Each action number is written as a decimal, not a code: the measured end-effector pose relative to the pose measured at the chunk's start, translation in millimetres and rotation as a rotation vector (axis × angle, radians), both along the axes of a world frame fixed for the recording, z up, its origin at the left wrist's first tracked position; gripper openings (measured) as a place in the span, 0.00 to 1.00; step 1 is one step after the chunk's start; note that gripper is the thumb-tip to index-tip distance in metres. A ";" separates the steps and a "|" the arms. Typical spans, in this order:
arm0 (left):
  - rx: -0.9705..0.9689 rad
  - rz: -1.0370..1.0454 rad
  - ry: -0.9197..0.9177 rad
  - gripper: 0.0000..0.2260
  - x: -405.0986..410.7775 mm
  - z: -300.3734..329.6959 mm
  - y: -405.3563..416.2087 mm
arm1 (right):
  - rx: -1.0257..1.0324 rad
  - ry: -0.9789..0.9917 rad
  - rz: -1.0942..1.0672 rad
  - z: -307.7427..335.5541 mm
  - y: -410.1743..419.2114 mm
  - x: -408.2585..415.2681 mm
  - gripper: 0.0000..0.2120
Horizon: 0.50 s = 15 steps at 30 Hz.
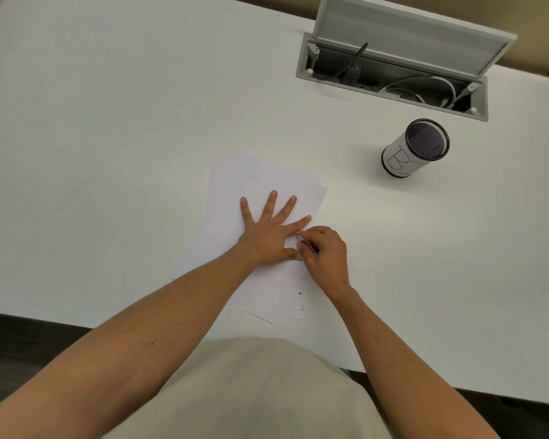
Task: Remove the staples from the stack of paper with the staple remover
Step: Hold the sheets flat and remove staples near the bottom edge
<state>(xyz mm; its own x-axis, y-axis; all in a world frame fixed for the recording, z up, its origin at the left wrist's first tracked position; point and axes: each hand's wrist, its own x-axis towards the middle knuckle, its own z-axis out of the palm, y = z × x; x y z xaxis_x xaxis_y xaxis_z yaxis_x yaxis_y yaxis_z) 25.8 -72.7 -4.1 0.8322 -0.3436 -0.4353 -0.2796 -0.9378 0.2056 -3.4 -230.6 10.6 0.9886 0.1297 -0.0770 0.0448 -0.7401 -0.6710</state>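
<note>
A stack of white paper (235, 185) lies fanned out on the white table, just ahead of me. My left hand (271, 231) presses flat on it with fingers spread. My right hand (325, 253) sits at the stack's right edge, touching the left thumb and index finger, its fingers curled around a thin metal staple remover (308, 245), mostly hidden in the grip. Its tip meets the paper between my left thumb and index finger. Small dark marks (300, 293) show further down the same paper edge.
A mesh pen cup wrapped in white paper (412, 150) stands at the right, beyond the stack. Behind it an open cable hatch (393, 71) holds plugs and cords, lid raised. The table's near edge (76, 321) runs just below the stack.
</note>
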 end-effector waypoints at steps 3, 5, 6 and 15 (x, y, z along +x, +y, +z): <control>0.003 -0.005 -0.002 0.36 -0.4 0.2 0.0 | -0.013 -0.021 0.060 -1.7 2.2 -1.4 0.08; 0.004 -0.007 -0.003 0.37 -0.4 0.4 0.0 | 0.002 -0.033 0.049 -2.2 -0.1 -2.9 0.08; 0.002 -0.007 0.000 0.37 -0.4 1.0 -0.1 | 0.007 -0.055 0.039 -2.6 -2.4 -4.2 0.08; -0.001 0.002 0.007 0.39 -0.2 2.5 0.4 | 0.093 0.009 -0.141 -1.2 -11.3 -6.4 0.07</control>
